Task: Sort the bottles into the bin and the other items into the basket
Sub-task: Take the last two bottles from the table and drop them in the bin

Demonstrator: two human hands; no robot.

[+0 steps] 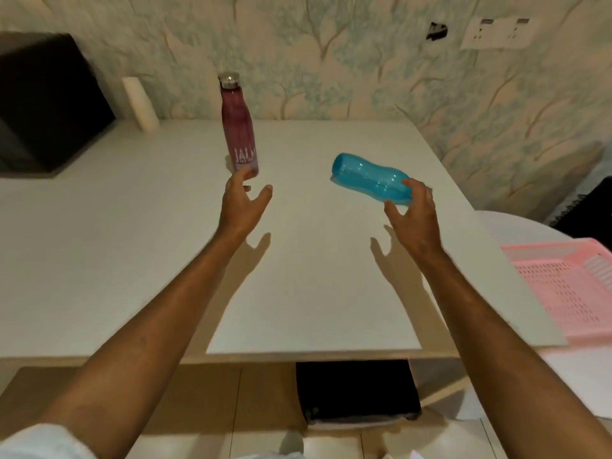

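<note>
Fingers [412, 188] spread at translucent blue plastic bottle [371, 177] lying on white desk [298, 276], left hand [243, 207] opened toward upright maroon metal bottle [238, 127], likely readying grabs.

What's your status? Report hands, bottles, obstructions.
Left hand open, reaching at upright maroon bottle. Right hand open, fingers at blue bottle lying on its side. Pink basket right of table. Nothing blocking.

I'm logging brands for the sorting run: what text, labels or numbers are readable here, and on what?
"JAL" plus a cut-off letter, white, low on the upright maroon bottle; the smaller line beneath is too blurred to read.
Blue bottle, lying on its side: no text visible.
Pink basket: none.
Wall socket plate: markings too small to read.
</note>
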